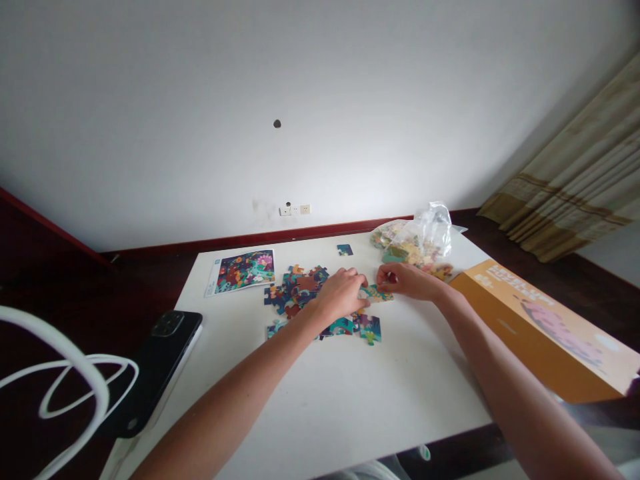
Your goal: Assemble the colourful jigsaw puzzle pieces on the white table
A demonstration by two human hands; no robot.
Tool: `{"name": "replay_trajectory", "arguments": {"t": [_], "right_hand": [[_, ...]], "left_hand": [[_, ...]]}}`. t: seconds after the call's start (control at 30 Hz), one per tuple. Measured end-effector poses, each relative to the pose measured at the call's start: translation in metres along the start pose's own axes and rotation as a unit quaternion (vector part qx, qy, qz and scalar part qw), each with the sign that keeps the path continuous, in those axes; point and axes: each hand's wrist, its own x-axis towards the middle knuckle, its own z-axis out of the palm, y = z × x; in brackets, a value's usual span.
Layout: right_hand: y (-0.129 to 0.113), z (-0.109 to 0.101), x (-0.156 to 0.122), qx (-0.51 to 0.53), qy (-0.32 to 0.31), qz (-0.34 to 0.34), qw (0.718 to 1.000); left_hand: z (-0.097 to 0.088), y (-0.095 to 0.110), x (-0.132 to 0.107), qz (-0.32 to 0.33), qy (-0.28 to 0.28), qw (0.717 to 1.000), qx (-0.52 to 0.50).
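A small jigsaw piece with pale and teal colours point(375, 294) lies on the white table point(345, 413) between my hands. My right hand point(406, 281) pinches its right end between finger and thumb. My left hand point(341, 295) rests against its left end, and the hand hides whether that grip closes on it. A cluster of joined, colourful jigsaw pieces point(295, 287) lies just left of my left hand. A second group of pieces point(357, 327) lies below it, partly hidden by my wrist.
A printed picture sheet point(245, 271) lies left of the pieces, and one loose piece point(345, 250) lies beyond them. A clear plastic bag of pieces point(417, 240) stands at the far edge. A large orange box point(540, 327) overhangs the right edge. A black phone point(160, 370) sits at the left edge beside a white cord point(65, 373).
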Motion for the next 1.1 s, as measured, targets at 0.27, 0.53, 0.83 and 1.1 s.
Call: {"name": "replay_trajectory", "arguments": {"t": [0.27, 0.53, 0.83, 1.1], "right_hand": [[0.004, -0.001, 0.001, 0.038, -0.008, -0.005, 0.999], [0.006, -0.002, 0.001, 0.036, -0.013, -0.001, 0.999], [-0.001, 0.001, 0.002, 0.002, 0.016, 0.015, 1.0], [0.012, -0.002, 0.002, 0.013, 0.024, -0.003, 1.0]], "left_hand": [[-0.025, 0.002, -0.004, 0.01, -0.026, 0.999, 0.019], [-0.087, -0.014, -0.029, -0.058, 0.041, 0.997, -0.02], [-0.04, -0.021, -0.094, 0.041, 0.042, 0.997, -0.045], [-0.037, -0.028, -0.1, 0.046, 0.03, 0.995, -0.077]]}}
